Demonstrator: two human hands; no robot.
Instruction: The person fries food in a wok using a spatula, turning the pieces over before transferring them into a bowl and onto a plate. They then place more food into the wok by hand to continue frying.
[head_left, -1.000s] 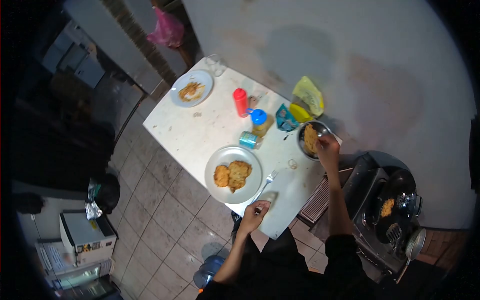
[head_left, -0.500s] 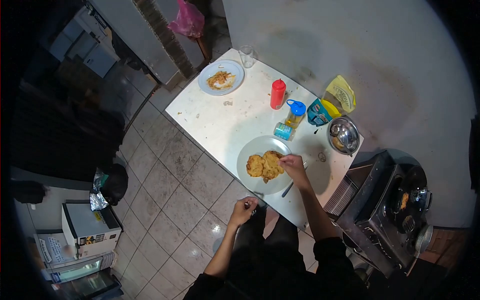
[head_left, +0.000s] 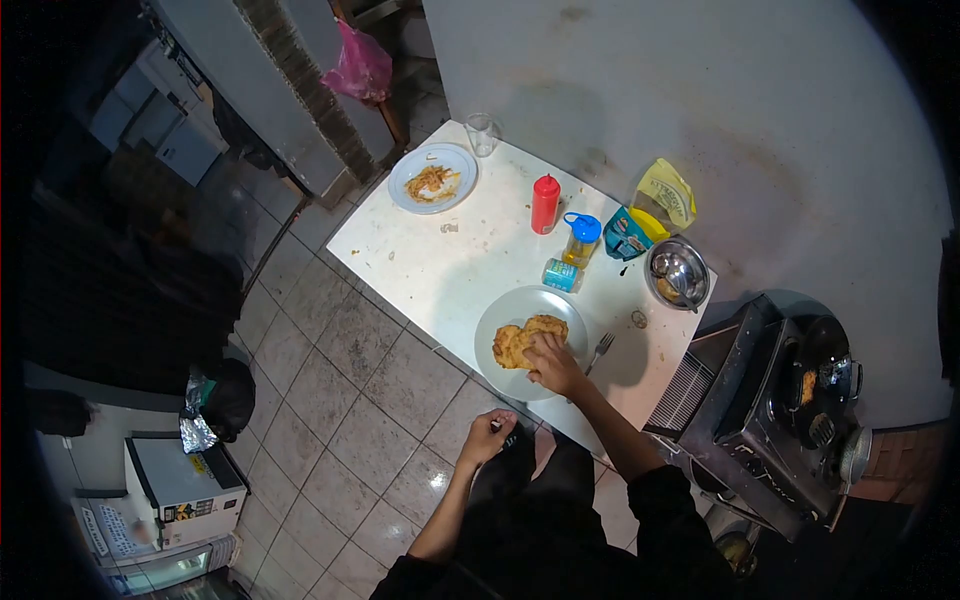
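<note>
Right hand (head_left: 553, 362) shifted onto fried patties (head_left: 525, 340) on plate (head_left: 500, 318), fingers curled, pressing. Left hand (head_left: 487, 437) loosely closed, off worktop (head_left: 440, 260), empty. Fork (head_left: 599, 348) just right; transfer appears finished.

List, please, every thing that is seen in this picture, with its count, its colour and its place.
table: one, white, against the wall
near plate: one, grey, near table edge, holds fritters
fritters: golden brown, on near plate; exact count unclear
far plate: one, pale, far corner, with food scraps
glass: one, clear, far corner
squeeze bottle: one, red, mid table
oil bottle: one, blue cap
small can: one, teal, lying on its side
metal bowl: one, silver, right end
fork: one, metal, right of near plate
stove: one, dark, right of table
left hand: off the table, fingers curled
right hand: on the fritters
</note>
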